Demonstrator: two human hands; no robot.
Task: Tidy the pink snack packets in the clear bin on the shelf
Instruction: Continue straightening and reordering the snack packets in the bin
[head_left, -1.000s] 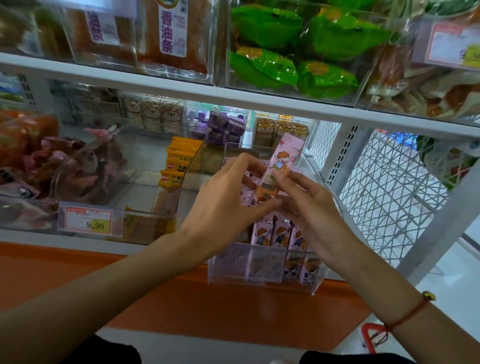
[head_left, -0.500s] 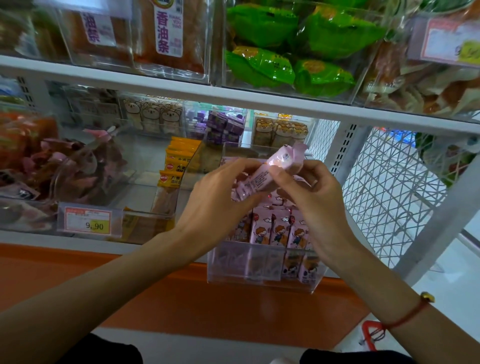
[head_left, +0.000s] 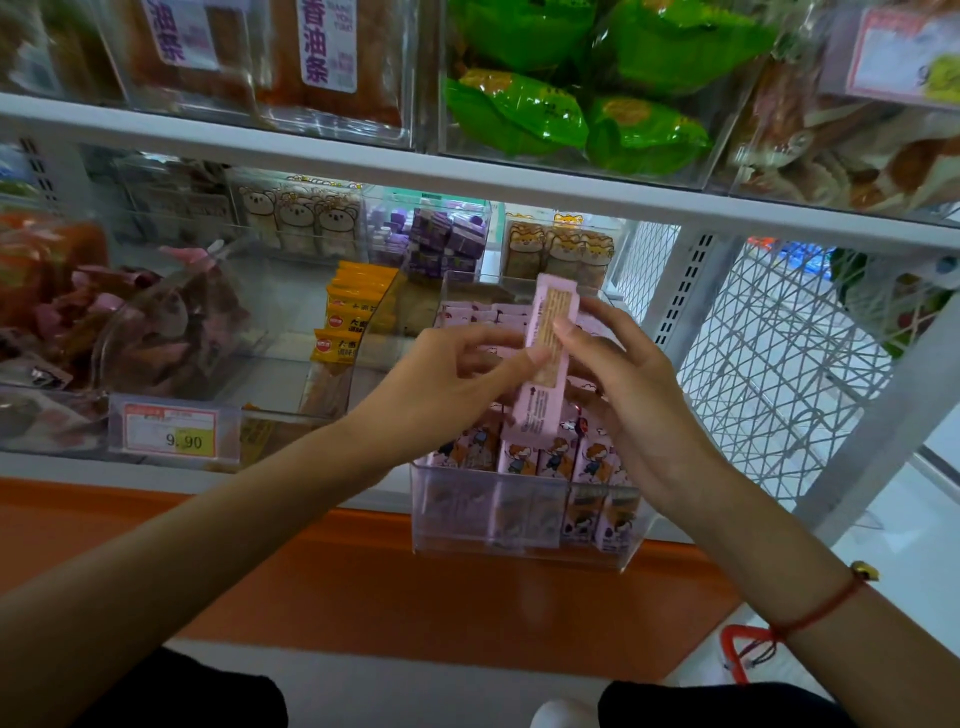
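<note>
Two bare hands hold one long pink snack packet (head_left: 543, 358) upright, its printed back facing the camera, above a clear plastic bin (head_left: 524, 506) at the shelf's front edge. The left hand (head_left: 441, 379) pinches the packet from nine o'clock, the right hand (head_left: 628, 395) from three o'clock. More pink cartoon-printed packets (head_left: 550, 462) stand in rows inside the bin. A white price tag (head_left: 174, 431) sits at nine o'clock; green snack bags (head_left: 571, 114) fill the shelf at twelve.

- Two hands are showing: left (head_left: 441, 384), right (head_left: 631, 400).
- One pink packet (head_left: 543, 364) is being held.
- One clear bin (head_left: 519, 514) is sitting below.
- One price tag (head_left: 174, 434) is showing.
- Four green bags (head_left: 519, 117) are lying above.
</note>
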